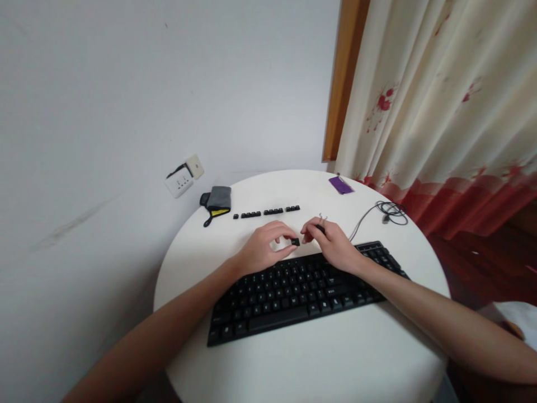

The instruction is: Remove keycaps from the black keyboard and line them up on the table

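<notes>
Between the thumb and fingers of my left hand (266,246) is a small black keycap (295,242), just above the back edge of the keyboard. My right hand (331,240) is closed around a keycap puller (321,227) with a black handle, its thin wire prongs pointing up and away from the keyboard. The black keyboard (281,319) lies at a slant below both hands. My right hand and forearm hide part of its right side. Behind the hands, several loose keycaps (273,211) form a row of small groups on the table.
On the white round table (293,358) a grey cloth (220,198) with a yellow lining lies at the back left. A purple packet (341,184) rests at the back right, near a coiled black cable (392,212). Wall and curtain (419,112) stand behind the table.
</notes>
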The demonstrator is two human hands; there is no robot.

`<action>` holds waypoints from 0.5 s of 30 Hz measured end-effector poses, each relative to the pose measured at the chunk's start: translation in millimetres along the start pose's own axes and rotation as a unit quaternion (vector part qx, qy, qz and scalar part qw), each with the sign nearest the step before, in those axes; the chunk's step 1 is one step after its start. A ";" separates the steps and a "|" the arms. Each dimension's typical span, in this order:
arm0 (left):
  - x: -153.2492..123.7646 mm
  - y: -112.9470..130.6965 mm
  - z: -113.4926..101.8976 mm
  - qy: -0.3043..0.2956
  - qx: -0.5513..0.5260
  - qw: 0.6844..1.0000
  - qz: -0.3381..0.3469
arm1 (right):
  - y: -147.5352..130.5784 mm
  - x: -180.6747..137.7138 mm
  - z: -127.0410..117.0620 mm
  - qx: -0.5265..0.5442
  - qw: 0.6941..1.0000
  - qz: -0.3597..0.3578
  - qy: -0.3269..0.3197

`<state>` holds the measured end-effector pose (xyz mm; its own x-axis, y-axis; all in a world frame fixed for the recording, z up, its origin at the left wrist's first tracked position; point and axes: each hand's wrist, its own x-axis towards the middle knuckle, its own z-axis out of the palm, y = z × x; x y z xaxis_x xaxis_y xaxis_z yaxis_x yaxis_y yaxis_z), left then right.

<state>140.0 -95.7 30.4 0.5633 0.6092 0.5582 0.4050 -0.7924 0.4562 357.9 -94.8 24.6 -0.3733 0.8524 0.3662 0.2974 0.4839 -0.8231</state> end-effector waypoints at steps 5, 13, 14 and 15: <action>2.1 0.2 -0.3 0.039 0.009 0.999 -0.002 | -1.6 -3.7 2.4 -0.041 0.997 -0.057 -0.015; 0.7 -2.2 -2.2 0.039 -0.003 0.999 -0.021 | -4.8 -5.4 3.5 -0.066 0.996 -0.056 -0.017; 0.4 -2.8 -2.0 0.035 -0.005 0.999 -0.018 | -5.1 -5.7 3.7 -0.070 0.996 -0.061 -0.020; 0.1 -3.4 -1.6 0.032 -0.006 0.999 -0.016 | -5.4 -6.2 4.2 -0.073 0.995 -0.066 -0.023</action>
<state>137.5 -93.0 30.1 0.5026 0.6349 0.5868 0.4121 -0.7726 0.4829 354.9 -103.5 25.0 -0.4557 0.7717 0.4437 0.3673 0.6171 -0.6959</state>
